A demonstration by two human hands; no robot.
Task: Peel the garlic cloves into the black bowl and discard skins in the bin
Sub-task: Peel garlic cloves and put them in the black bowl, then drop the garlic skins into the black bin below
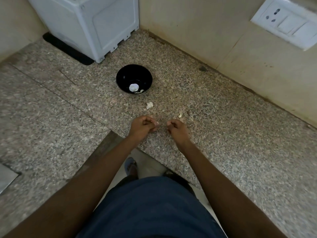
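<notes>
I see a granite desk (pixel 223 134) in a corner, both my forearms reaching in from below. Far left at the back: black mat (pixel 68 48) with a white appliance (pixel 96 23) standing on it. Next right, black bowl (pixel 134 79) sits on the desk, well ahead of my hands; white garlic piece (pixel 133 87) and a few smaller bits lie in its bottom. Just in front of the bowl, a scrap of garlic skin (pixel 149 105) on the stone. Left hand (pixel 143 127) has fingers curled, pinching something small and pale at the fingertips; too small to tell clove or skin. Right hand (pixel 177 128) is curled too, close beside the left, not touching; cannot tell whether it holds anything. One garlic clove (pixel 180 115) lies just beyond the right hand. Upper right wall: white socket plate (pixel 288 23).
</notes>
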